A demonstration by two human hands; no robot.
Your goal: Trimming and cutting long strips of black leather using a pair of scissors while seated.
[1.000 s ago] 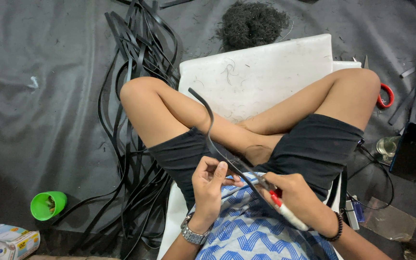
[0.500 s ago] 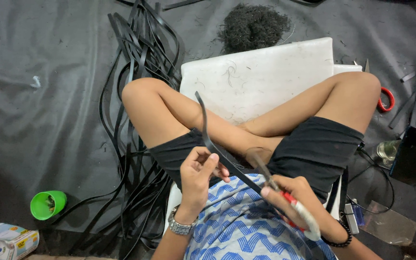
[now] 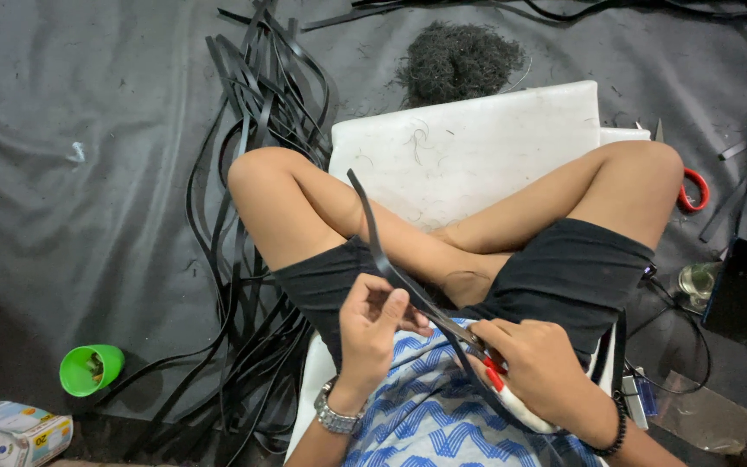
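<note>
I sit cross-legged on a white board (image 3: 477, 147). My left hand (image 3: 373, 324) pinches a long black rubber strip (image 3: 372, 229) that curves up over my left leg. My right hand (image 3: 538, 367) grips a tool with a red and white handle (image 3: 512, 399), its metal blade laid against the strip near my lap. The two hands are close together above my blue-patterned shirt. A watch is on my left wrist, a dark bead bracelet on my right.
Several loose black strips (image 3: 252, 130) lie in a tangle to my left. A heap of black shavings (image 3: 460, 60) sits beyond the board. Red-handled scissors (image 3: 693, 186), a dark phone (image 3: 741, 290), a green cup (image 3: 88, 369) and a small box (image 3: 10, 432) lie around.
My hands have shifted slightly along the strip; the right hand, drawn back half a second ago, is again close to the left with the blade on the strip.
</note>
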